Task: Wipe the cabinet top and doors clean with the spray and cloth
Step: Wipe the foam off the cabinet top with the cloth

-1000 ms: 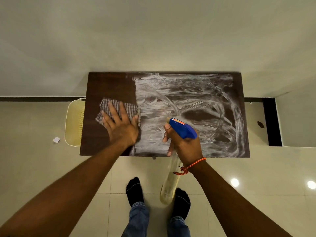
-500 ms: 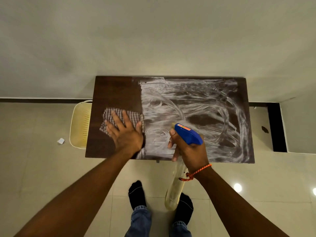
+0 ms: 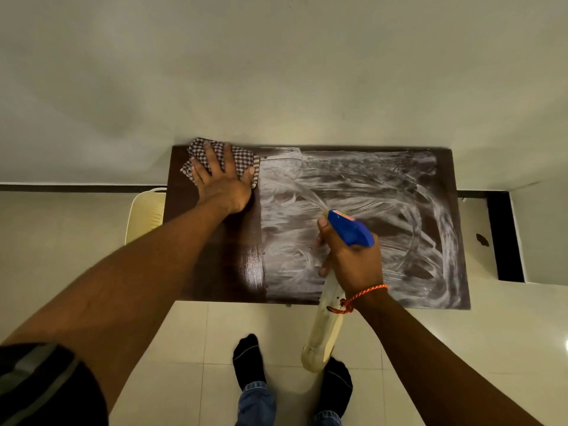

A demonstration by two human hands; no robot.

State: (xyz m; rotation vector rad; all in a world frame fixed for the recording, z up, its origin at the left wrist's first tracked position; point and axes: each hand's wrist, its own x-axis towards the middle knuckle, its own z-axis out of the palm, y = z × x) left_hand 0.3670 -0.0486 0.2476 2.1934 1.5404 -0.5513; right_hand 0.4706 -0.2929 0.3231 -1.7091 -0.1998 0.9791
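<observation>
Cloth (image 3: 242,160), checked, lies at the far left corner of the cabinet top (image 3: 215,272), pressed flat under the left hand (image 3: 222,187), whose fingers are spread straight. That left strip of the top is dark; everything rightward is smeared with white swirls. Over the front middle, the right hand (image 3: 353,265) has its fingers curled round the blue-headed spray bottle (image 3: 350,230), its body slanting down toward the floor.

readable text: none that I can make out | nearest thing to it: a small red-orange label (image 3: 341,215) on top of the blue trigger head (image 3: 353,233) of the spray bottle (image 3: 322,333) that my right hand (image 3: 356,265) grips | its print: too small and blurred to read | numbers, brands, signs: none legible
</observation>
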